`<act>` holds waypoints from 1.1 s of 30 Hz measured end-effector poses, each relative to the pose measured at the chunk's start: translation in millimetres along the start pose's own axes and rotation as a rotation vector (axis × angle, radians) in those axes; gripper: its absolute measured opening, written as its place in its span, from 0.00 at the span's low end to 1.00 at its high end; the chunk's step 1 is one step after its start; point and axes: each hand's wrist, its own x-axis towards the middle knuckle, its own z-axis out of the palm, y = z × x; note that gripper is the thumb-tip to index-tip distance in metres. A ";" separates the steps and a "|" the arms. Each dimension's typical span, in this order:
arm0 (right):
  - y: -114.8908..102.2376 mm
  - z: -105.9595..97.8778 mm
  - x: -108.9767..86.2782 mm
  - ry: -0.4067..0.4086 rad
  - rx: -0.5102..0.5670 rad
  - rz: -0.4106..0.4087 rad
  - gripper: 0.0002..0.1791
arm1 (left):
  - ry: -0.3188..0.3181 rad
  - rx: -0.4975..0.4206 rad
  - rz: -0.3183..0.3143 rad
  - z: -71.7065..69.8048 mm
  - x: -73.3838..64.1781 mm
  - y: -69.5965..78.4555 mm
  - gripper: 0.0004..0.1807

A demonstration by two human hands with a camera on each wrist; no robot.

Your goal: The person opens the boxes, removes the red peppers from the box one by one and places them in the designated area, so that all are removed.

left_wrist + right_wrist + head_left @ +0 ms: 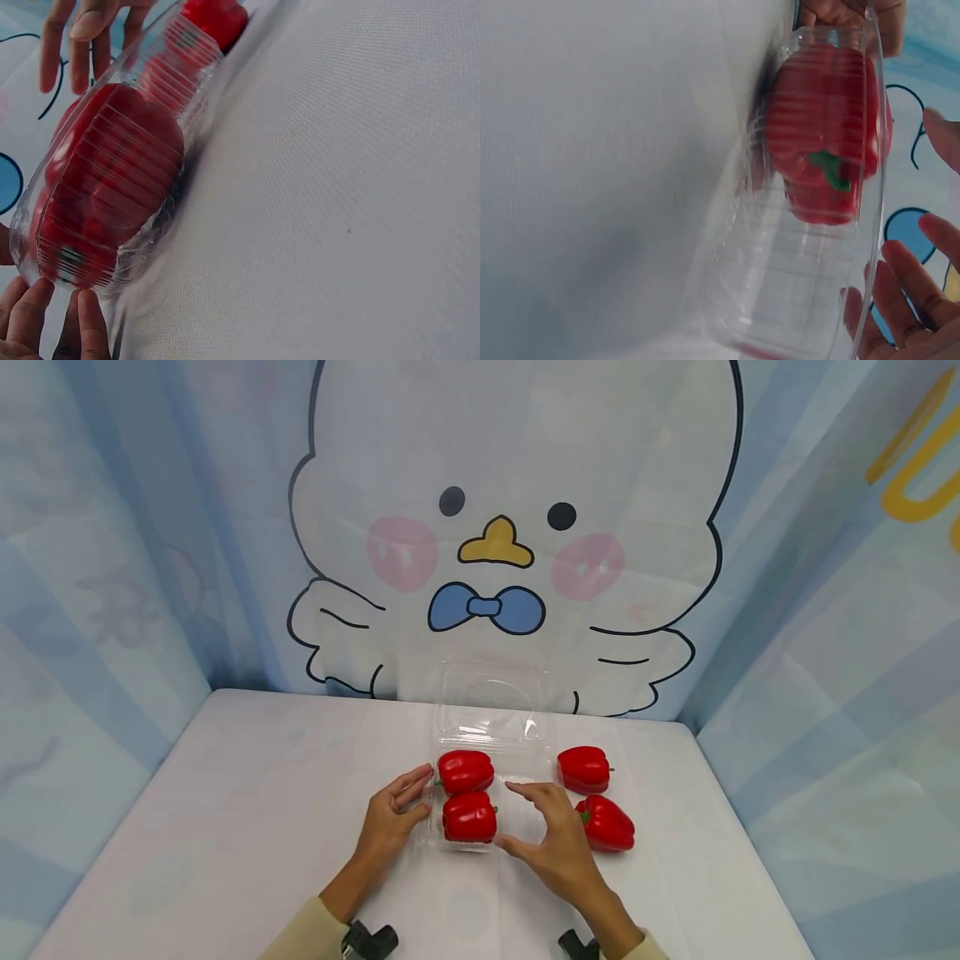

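Two red bell peppers, a rear one and a front one, lie in the left half of a clear plastic clamshell box. The box's lid stands raised at the back. My left hand rests its fingertips against the left side of the box. Over the box's right half, my right hand has thumb and fingers spread apart, with nothing between them. In the right wrist view, the front pepper's green stem points toward the bare half of the box.
Two more red bell peppers, one farther back and one nearer, lie on the white table right of the box. A curtain with a cartoon bird hangs behind, and blue-white curtains flank both sides.
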 end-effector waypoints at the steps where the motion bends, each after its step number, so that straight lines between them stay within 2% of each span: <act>1: -1.5 1.7 0.3 -0.010 0.013 -0.001 0.44 | -0.001 -0.004 0.005 -0.2 0.0 0.1 0.33; 7: -8.5 12.2 3.6 -0.053 0.040 -0.017 0.42 | -0.002 -0.008 0.023 0.0 0.4 0.3 0.32; 16: -15.3 26.2 11.8 -0.113 0.045 -0.044 0.40 | 0.017 0.004 -0.003 0.3 3.5 -2.5 0.32; 23: -25.3 33.0 14.7 -0.095 0.045 -0.057 0.37 | 0.014 0.010 0.001 1.0 2.7 -2.5 0.33; 33: -32.4 46.6 17.8 -0.048 0.035 0.005 0.33 | 0.014 0.002 -0.001 1.1 2.7 -2.0 0.32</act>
